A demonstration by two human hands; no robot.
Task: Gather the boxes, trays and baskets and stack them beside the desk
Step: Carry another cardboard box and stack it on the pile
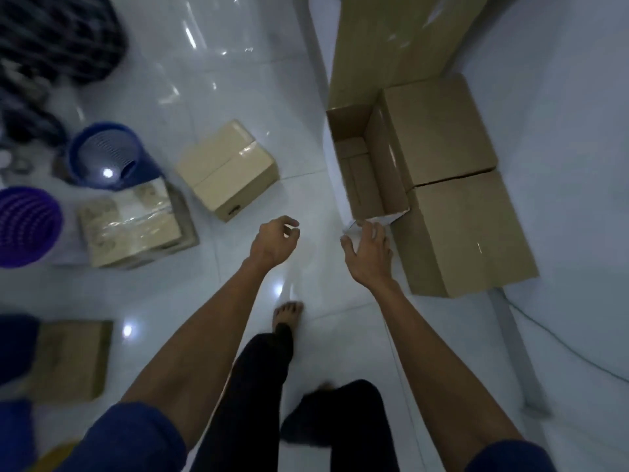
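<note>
Left grip (274, 240) is hanging loose over the floor (306, 274), fingers lightly curled, holding nothing. Right grip (366, 248) is spreading wide right at the open box (369, 165)'s near corner, and I can't tell if it's touching. The sealed box (226, 168) is sitting just ahead-left of the left grip.

The left edge cut off your purple basket (27, 226), the top edge the tall cardboard (391, 39). Your right foot (320, 396) was blurred. You couldn't tell whether your right hand (369, 253) touched the open box (359, 178). 1 box (73, 359) lay partly behind a blue shape (17, 349).
</note>
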